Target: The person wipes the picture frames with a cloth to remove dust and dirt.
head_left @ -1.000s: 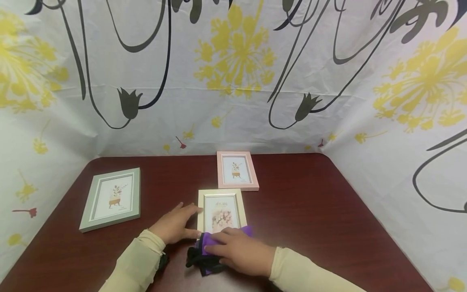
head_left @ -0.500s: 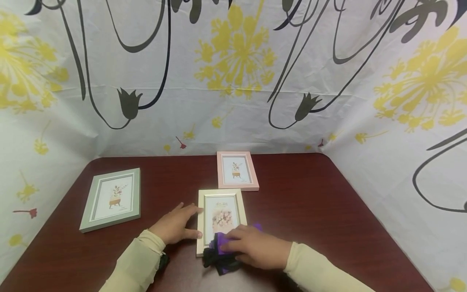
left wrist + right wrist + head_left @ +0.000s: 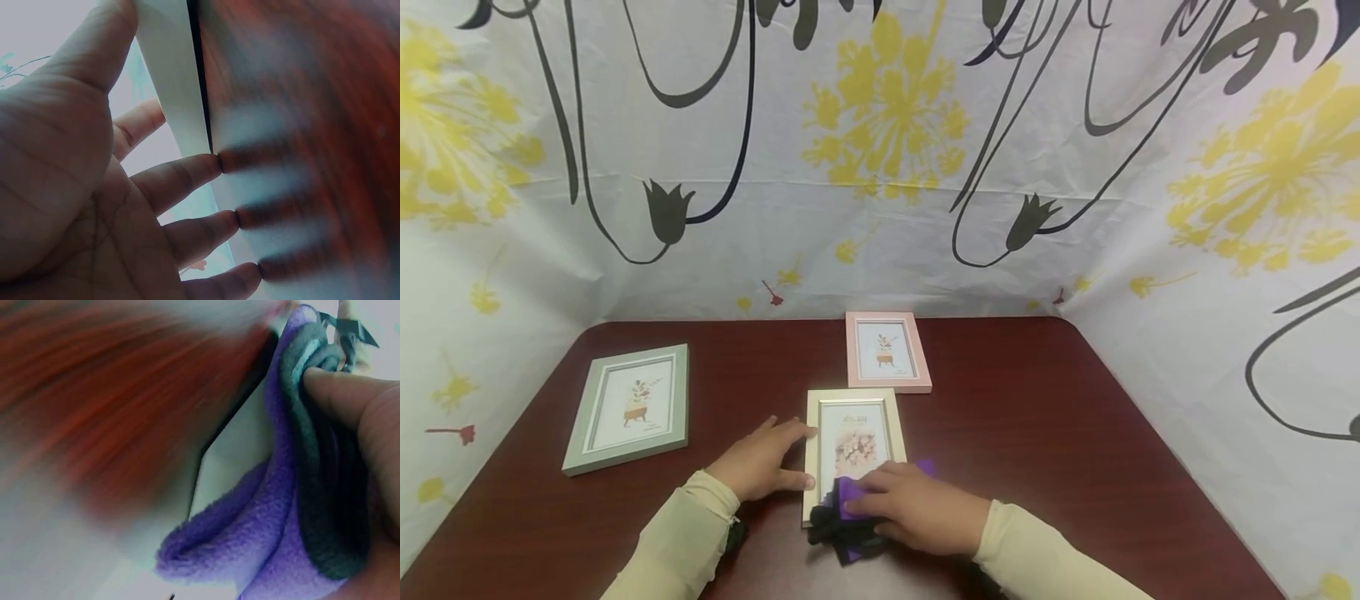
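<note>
A cream picture frame with a blossom print lies on the dark red table. At its left edge rests my left hand, thumb and a finger touching the border. The left wrist view shows those fingers spread and fairly straight, several tips down on the tabletop beside the frame's side. My right hand holds a bunched purple and black cloth against the frame's lower part, covering its lower right corner. In the right wrist view the thumb presses into the folds of the fuzzy cloth.
Behind the cream frame lies a pink picture frame, almost touching its top edge. A green picture frame lies to the left. Patterned white sheeting surrounds the table at the back and sides.
My right hand moved the cloth rightward along the frame's lower end, uncovering the lower left corner, then came slightly back left. The left hand and the frames stayed put.
</note>
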Available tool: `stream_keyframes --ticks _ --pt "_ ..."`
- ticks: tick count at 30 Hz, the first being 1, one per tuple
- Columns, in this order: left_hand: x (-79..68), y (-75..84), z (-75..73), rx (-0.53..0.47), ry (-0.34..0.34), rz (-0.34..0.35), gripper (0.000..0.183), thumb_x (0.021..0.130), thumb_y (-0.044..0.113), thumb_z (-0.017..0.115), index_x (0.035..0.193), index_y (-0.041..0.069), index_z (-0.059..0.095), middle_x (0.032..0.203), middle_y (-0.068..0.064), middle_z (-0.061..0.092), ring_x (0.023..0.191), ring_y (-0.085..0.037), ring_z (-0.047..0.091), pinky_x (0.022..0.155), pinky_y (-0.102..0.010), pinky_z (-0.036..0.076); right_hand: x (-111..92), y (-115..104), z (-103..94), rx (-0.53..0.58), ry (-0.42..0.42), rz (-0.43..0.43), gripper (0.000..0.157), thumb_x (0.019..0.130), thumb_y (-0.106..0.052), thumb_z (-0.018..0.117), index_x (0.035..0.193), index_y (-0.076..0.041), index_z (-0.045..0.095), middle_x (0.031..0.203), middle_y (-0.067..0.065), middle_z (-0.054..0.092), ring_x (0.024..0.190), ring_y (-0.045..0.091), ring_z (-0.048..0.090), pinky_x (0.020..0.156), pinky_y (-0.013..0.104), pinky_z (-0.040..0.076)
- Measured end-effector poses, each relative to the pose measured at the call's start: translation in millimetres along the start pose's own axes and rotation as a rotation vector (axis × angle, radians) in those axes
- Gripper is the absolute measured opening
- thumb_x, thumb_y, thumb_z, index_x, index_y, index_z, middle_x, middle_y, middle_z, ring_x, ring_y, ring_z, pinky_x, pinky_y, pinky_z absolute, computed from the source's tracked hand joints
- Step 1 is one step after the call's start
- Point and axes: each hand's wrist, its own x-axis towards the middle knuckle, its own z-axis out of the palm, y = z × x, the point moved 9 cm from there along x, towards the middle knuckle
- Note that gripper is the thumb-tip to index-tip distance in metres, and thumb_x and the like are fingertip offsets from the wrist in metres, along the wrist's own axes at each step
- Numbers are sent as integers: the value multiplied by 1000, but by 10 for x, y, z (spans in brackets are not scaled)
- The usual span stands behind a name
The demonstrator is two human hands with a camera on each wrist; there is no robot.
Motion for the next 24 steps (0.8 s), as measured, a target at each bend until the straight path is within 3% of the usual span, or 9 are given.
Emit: stream_keyframes --ticks 5,8,19,24 --pt "-6 -16 -14 28 9 17 70 80 42 82 140 16 56 147 -13 50 140 -50 30 109 -64 29 237 -147 55 -81 -6 -23 44 89 -28 75 132 -27 63 122 -6 61 107 11 56 93 25 47" --pt "2 -7 -9 35 11 26 69 80 40 82 140 16 56 147 -13 50 140 -49 30 110 -64 29 278 -178 48 -85 0 -22 44 88 -28 75 130 -27 64 119 -7 61 104 11 56 91 23 47" --pt "28 -9 37 3 -5 5 72 80 45 81 142 18 56 150 -10 47 142 -47 27 111 -63 26 15 22 -47 47 -21 -18 44 82 -23 80 123 -28 65 108 -10 61 95 5 55 82 16 45" --pt "3 -28 15 -6 -18 -18 72 80 43 81 142 18 55 152 -12 44 143 -46 25 111 -63 26 -104 98 -73 80 -21 -21 44 79 -18 81 120 -29 66 107 -13 59 98 5 55 86 17 44"
